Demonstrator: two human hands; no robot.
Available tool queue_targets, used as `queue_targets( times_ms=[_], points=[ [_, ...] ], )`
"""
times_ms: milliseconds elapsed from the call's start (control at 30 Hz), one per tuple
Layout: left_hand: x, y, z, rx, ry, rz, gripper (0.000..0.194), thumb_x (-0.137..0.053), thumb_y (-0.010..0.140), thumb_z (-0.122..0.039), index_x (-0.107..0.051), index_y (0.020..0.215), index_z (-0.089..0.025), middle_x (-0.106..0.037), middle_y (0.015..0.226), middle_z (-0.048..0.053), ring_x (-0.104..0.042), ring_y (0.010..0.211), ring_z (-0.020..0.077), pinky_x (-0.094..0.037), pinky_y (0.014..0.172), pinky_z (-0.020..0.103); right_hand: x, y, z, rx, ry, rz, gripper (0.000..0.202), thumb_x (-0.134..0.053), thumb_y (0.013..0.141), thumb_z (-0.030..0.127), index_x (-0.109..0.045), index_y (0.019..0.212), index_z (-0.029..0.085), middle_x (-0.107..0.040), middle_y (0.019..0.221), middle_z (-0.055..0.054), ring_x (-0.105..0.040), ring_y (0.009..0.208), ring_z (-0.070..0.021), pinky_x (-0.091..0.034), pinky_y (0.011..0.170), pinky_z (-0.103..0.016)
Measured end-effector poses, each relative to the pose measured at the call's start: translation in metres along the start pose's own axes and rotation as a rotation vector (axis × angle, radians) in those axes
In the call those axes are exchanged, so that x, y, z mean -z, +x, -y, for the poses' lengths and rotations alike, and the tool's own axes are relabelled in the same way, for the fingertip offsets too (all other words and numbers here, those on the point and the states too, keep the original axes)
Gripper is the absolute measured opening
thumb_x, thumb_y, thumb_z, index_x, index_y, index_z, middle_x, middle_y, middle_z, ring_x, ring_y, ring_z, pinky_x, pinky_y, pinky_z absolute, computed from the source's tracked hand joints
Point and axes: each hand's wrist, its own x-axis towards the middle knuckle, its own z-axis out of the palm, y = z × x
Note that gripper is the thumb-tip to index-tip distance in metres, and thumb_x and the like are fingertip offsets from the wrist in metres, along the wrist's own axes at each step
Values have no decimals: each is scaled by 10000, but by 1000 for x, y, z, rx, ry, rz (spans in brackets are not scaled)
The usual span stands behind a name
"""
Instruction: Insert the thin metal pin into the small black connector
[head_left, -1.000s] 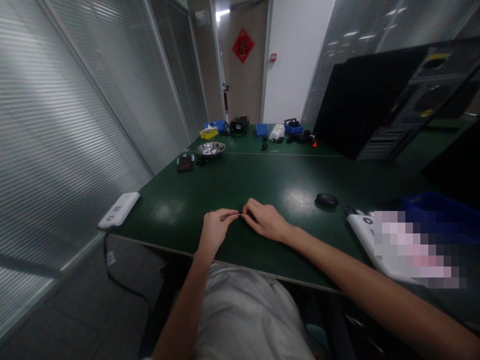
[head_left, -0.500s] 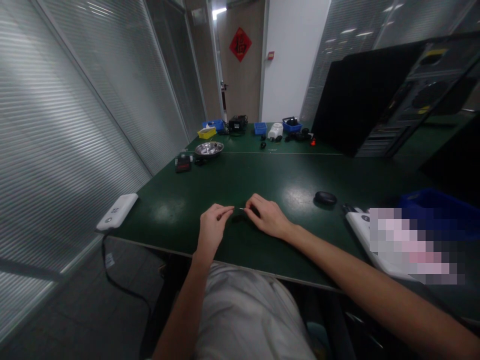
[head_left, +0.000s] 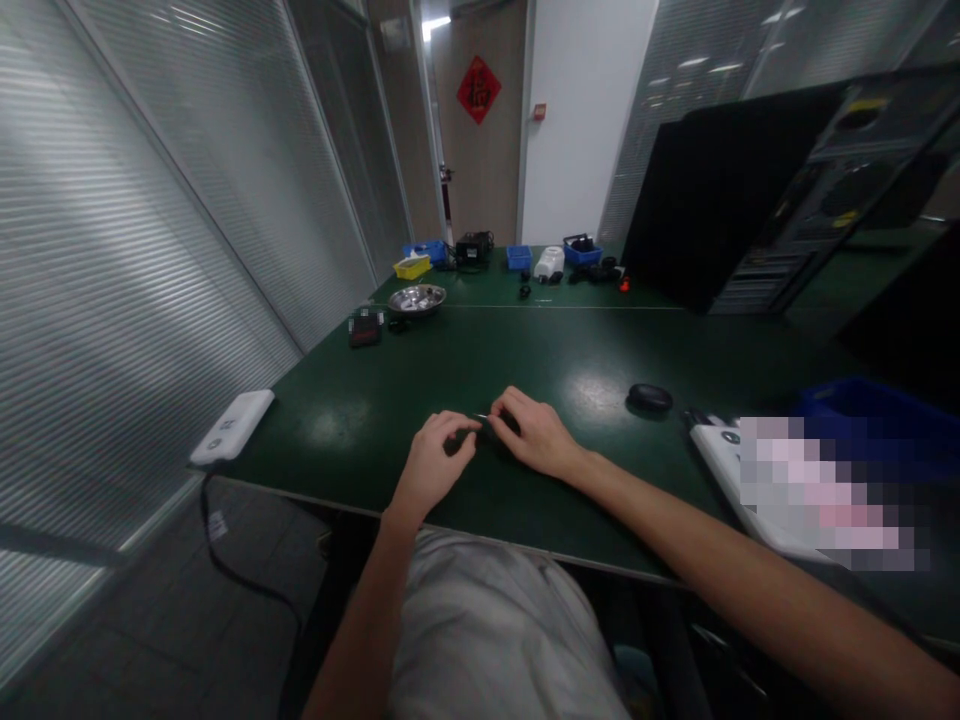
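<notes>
The right hand (head_left: 536, 432) pinched a thin silvery sliver (head_left: 481, 416), one end hidden, left of the black oval case (head_left: 649, 398). Whether the left hand (head_left: 433, 458) was closed, I couldn't tell. Right of the case, a flat white slab (head_left: 724, 460) was partly obscured.

there it is, one clear character, 福, in black on the red diamond sign (head_left: 478, 90), up on the door (head_left: 495, 180)! marks on the white device (head_left: 244, 420) at left: too small to read.
</notes>
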Motion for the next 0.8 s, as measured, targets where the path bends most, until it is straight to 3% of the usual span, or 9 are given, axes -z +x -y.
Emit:
queue_targets(
  times_ms=[133,333,433,633,700,800],
  points=[
    [-4,0,-5,-31,36,34,134,-659,940,-217,-716,1059,-242,-699,1176,37,-603,1152,212,-462,1043,365,1,0,0,-30,15,-34,85,-527,1031,298,-567,1005,228,-595,975,-23,-566,764,-145,-417,674,-275],
    [3,2,9,10,135,121,193,-525,1010,-227,-680,1123,-243,-710,1122,61,-652,1061,208,-501,960,356,2,-1,0,-38,23,-32,86,-525,1032,294,-572,1007,226,-598,980,-27,-561,759,-144,-429,677,-276],
    [28,1,41,99,192,59,238,-539,994,-246,-685,1182,-233,-724,1153,75,-669,1068,225,-511,966,369,4,-1,0,-37,24,-22,100,-519,1037,301,-574,1006,224,-596,974,-26,-556,747,-139,-425,669,-275],
    [110,-27,126,308,489,-254,327,-532,963,-342,-740,1143,-165,-734,1192,130,-681,1073,294,-503,1008,434,4,0,1,-19,17,-16,106,-517,1038,305,-573,1008,220,-598,973,-28,-548,732,-134,-416,658,-271],
    [126,-36,139,344,513,-294,357,-530,954,-375,-747,1141,-163,-740,1174,129,-690,1031,289,-517,983,417,3,0,1,-24,19,-14,106,-519,1038,305,-574,1007,220,-597,973,-26,-546,724,-132,-414,652,-268],
    [131,-41,144,322,515,-304,385,-501,959,-392,-750,1138,-160,-742,1153,121,-691,1002,276,-521,968,397,2,0,0,-29,17,-10,107,-525,1036,311,-575,1005,222,-596,973,-24,-549,729,-133,-414,652,-271]
  ],
)
